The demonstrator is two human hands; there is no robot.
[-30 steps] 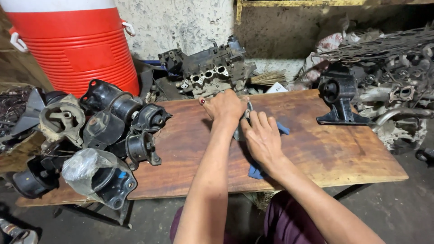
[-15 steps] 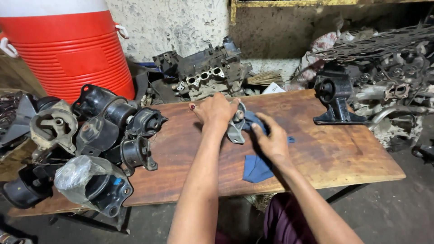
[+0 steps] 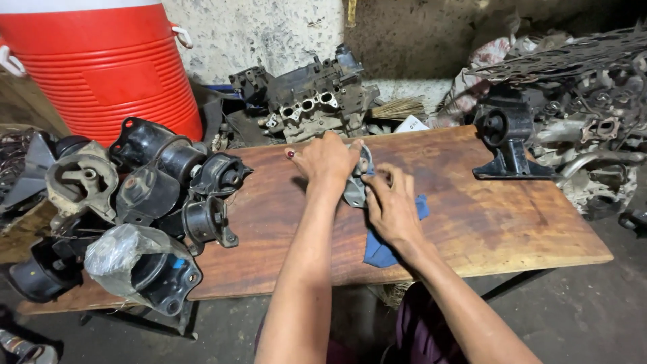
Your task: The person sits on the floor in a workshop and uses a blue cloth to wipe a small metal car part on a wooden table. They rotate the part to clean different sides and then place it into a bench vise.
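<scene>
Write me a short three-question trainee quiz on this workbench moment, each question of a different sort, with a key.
1. True or false: the blue cloth lies under the right hand.
2. Which hand steadies the grey metal mount? A) left hand B) neither hand
3. Fill in: the lone black mount stands on the wooden board at its far ____ corner.

Key: 1 true; 2 A; 3 right.
</scene>
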